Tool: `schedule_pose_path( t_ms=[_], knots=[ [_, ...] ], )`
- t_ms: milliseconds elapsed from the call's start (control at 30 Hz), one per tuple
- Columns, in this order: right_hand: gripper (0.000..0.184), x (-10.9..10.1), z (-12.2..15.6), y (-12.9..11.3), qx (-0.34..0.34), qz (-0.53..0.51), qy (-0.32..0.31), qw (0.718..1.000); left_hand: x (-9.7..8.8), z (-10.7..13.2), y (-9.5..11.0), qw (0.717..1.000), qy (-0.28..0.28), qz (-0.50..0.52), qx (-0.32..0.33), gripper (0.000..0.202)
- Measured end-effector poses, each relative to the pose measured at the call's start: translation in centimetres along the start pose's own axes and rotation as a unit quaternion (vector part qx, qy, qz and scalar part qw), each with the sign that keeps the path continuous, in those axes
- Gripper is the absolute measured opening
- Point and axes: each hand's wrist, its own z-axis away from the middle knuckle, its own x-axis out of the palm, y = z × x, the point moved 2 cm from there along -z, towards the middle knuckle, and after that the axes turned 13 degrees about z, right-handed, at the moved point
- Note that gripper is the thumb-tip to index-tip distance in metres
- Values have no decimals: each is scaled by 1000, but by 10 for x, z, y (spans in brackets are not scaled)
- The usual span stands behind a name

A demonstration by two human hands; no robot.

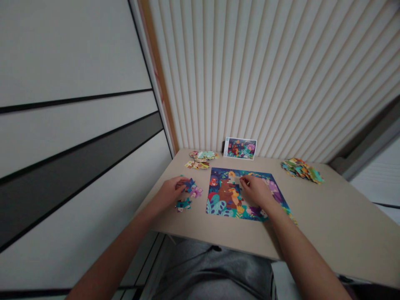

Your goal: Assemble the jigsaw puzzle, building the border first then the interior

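A partly assembled jigsaw puzzle (225, 193) lies flat on the table, bright with animals and plants on dark blue. Bare tabletop shows through a gap in its middle. Over that gap is my right hand (258, 191), its thumb and fingers pinched together; what they hold, if anything, is too small to make out. To the left of the puzzle, my left hand (171, 191) has its fingers curled on a dark blue puzzle piece (188, 184) in a small loose group. Touching that group is a pink-purple piece (196, 191), and a teal piece (183, 204) lies nearer me.
A printed picture card (240, 148) stands upright at the back against the pleated blind (218, 75). Piles of loose pieces lie at the back left (201, 156) and on the right (301, 170). A white cabinet (78, 166) borders the table (328, 225) on the left.
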Motion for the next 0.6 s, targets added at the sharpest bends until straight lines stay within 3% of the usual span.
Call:
schedule_pose_path(
  t_ms=[133,267,433,600],
  knots=[
    [29,-1,1,0,-5,3,1,1000,0,26,7,985,14,-167,40,38],
    [29,1,1,0,-7,7,5,1000,0,51,4,957,-27,-284,50,39],
    [30,3,1,0,-5,3,-2,1000,5,68,0,943,-62,-318,77,37],
    [31,4,0,0,-5,1,-11,1000,5,62,-2,930,-11,-355,100,36]
  ],
)
